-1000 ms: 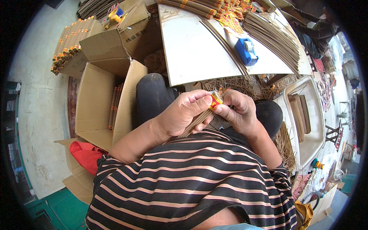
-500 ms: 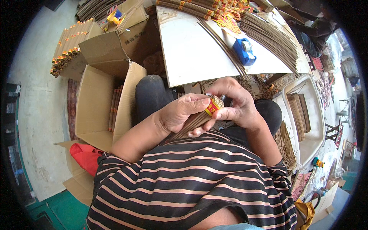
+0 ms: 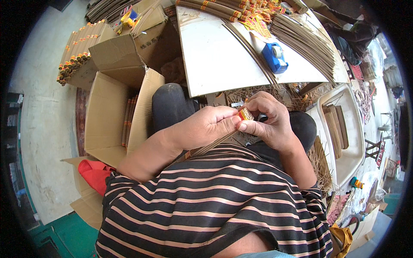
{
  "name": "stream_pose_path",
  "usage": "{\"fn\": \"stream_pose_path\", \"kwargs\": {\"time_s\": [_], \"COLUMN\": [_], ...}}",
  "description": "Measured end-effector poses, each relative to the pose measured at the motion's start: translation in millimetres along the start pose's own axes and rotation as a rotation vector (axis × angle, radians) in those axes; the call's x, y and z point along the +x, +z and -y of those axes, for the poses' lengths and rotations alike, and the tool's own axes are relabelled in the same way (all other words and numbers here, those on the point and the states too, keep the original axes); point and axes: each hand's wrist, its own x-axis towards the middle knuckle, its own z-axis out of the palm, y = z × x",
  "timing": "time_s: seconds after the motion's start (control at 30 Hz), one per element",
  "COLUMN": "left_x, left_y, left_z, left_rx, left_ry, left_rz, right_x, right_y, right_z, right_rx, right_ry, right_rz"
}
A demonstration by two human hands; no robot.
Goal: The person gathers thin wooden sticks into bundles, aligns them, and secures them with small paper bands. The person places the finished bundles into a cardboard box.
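A bundle of thin brown incense sticks lies slantwise in front of my striped shirt. Around its upper right end runs a red and yellow paper band. My left hand is closed over the bundle, its thumb pressed against the band. At the banded end, my right hand grips with its thumb below and bent fingers above. A small whitish strip, which looks like tape, shows just above the band. My fingers partly hide the band and sticks.
Ahead is a white table with a blue tape dispenser, loose sticks and banded bundles. An open cardboard box stands left, holding several bundles. On the right, a white tub holds brown sticks. Another person sits at far right.
My left hand has moved over the bundle and now covers more of it. The bundle's end has turned, and my right-hand fingers have come down closer to the band.
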Motion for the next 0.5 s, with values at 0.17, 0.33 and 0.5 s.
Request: {"fn": "stream_pose_path", "kwargs": {"time_s": [0.17, 0.33, 0.5], "left_x": [4.5, 9.8, 19.2], "left_y": [6.4, 5.8, 6.1], "left_z": [-5.3, -1.1, -1.4], "left_rx": [-0.476, -0.481, -0.421], "left_ry": [-0.207, -0.228, -0.278], "left_rz": [0.063, 0.079, -0.013], "right_x": [0.1, 0.3, 2.9], "right_y": [-3.3, -6.2, -20.0], "right_z": [-2.8, -15.8, -34.1], "right_rx": [0.071, 0.091, 0.365], "right_ry": [-0.005, 0.011, 0.093], "right_rz": [-0.02, 0.005, 0.017]}}
